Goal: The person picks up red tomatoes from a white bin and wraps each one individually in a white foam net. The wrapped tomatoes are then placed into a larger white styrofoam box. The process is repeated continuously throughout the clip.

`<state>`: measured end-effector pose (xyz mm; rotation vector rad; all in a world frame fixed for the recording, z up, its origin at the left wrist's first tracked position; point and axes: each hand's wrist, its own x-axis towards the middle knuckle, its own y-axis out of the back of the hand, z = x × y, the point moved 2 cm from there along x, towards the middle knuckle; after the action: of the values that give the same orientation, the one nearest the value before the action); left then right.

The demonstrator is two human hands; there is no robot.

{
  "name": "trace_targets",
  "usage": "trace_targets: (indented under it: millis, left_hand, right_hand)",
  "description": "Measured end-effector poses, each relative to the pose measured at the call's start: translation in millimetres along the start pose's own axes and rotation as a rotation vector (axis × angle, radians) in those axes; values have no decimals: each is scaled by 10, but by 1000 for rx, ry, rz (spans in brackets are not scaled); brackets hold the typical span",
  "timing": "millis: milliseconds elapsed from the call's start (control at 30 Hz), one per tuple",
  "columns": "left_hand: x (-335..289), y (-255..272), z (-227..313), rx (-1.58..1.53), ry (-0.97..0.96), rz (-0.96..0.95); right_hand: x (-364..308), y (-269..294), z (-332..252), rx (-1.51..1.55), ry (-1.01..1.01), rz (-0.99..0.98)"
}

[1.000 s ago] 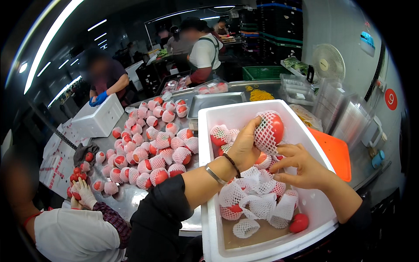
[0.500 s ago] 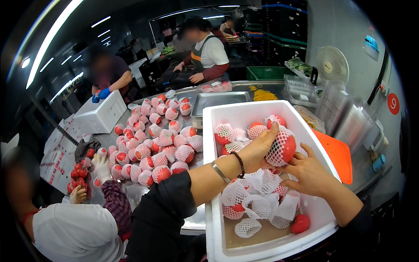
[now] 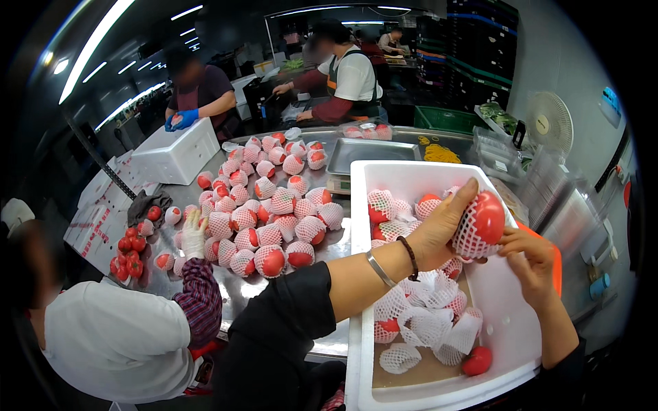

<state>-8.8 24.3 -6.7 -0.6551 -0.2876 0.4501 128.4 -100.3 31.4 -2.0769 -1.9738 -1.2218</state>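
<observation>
Above the white foam box (image 3: 360, 274), my left hand (image 3: 442, 226) is closed round a red tomato (image 3: 489, 218) partly covered by a white foam net (image 3: 467, 236). The tomato's bare red side faces right. My right hand (image 3: 533, 257) has its fingers curled against the lower right of the tomato, at the net's edge; the fingertips are partly hidden. In the box under my hands lie several netted tomatoes, loose empty foam nets (image 3: 425, 322) and a bare tomato (image 3: 478, 360).
Left of the box, many netted tomatoes (image 3: 271, 236) cover the metal table (image 3: 161, 274), beside bare tomatoes (image 3: 128, 255). A co-worker's gloved hand (image 3: 195, 236) is among them. Behind the box are a metal tray (image 3: 373, 156) and yellow bands (image 3: 441, 153); clear plastic trays (image 3: 558, 195) stand right.
The view has swung left. My left hand has turned the tomato so more bare red shows, and my right hand's fingers have gone from spread to curled at its edge.
</observation>
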Motion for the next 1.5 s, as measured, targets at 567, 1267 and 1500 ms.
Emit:
trace_targets:
  millis: [567, 1267, 1500]
  left_hand:
    - [-831, 2917, 870, -323, -335, 882]
    - [1116, 510, -1108, 1865, -738, -714]
    - [1335, 699, -1252, 2110, -433, -640]
  right_hand:
    - [-14, 56, 203, -117, -128, 85]
    - [-8, 74, 459, -493, -90, 12]
    - [-15, -66, 423, -498, -82, -185]
